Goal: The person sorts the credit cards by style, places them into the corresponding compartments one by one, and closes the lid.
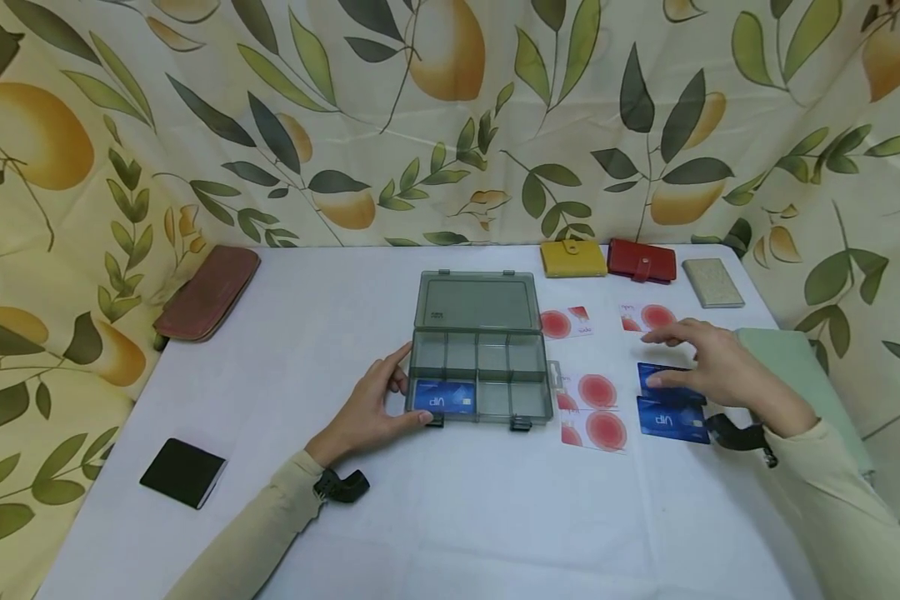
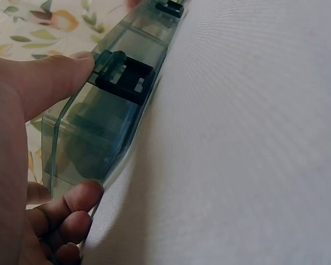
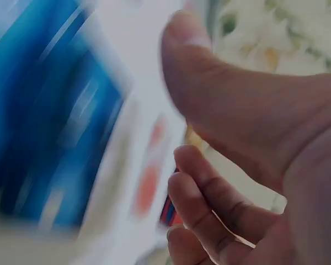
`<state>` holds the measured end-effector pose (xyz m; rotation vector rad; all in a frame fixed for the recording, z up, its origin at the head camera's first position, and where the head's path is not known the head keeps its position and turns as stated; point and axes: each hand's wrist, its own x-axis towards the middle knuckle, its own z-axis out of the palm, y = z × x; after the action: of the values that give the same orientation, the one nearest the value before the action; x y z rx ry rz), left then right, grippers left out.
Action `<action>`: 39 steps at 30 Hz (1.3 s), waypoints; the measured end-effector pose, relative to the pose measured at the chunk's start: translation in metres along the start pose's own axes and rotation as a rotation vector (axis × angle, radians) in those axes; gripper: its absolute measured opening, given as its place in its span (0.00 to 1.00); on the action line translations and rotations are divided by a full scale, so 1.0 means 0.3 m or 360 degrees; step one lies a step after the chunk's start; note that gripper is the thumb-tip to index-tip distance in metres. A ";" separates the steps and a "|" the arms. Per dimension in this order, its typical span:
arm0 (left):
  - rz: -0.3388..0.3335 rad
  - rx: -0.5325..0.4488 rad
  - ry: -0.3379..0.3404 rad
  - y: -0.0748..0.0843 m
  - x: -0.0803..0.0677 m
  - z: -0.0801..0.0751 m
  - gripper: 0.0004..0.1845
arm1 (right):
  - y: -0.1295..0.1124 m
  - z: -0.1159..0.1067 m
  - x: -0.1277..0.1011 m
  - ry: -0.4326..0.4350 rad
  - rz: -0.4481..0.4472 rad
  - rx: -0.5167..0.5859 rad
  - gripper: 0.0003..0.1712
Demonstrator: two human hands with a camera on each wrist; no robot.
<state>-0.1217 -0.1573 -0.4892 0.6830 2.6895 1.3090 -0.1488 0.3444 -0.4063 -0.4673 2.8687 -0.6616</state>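
Note:
A clear grey compartment box stands open mid-table, its lid laid back. One blue card lies in its front left compartment. My left hand grips the box's front left corner; in the left wrist view the thumb presses the box front wall beside a black latch. My right hand hovers, fingers stretched, over two more blue cards right of the box, thumb touching the farther one. The right wrist view is blurred: a blue card under the thumb.
Several white cards with red circles lie between box and right hand. Yellow, red and beige wallets line the far edge. A maroon wallet lies far left, a black one near left. A pale green object is at the right edge.

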 end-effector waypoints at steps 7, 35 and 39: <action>0.0004 -0.0007 0.0016 -0.004 -0.007 -0.003 0.58 | 0.140 -0.006 -0.055 -0.0105 0.0151 -0.0155 0.35; -0.0005 -0.0040 -0.0013 -0.004 -0.002 -0.004 0.58 | -0.109 0.042 0.053 0.0327 0.0100 0.0706 0.27; -0.0005 -0.0047 -0.0014 -0.006 -0.003 -0.004 0.58 | -0.235 0.110 0.100 0.0165 0.0008 0.1060 0.34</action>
<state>-0.1219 -0.1596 -0.4899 0.6796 2.6579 1.3387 -0.1511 0.2611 -0.4065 -0.3217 2.5070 -1.5870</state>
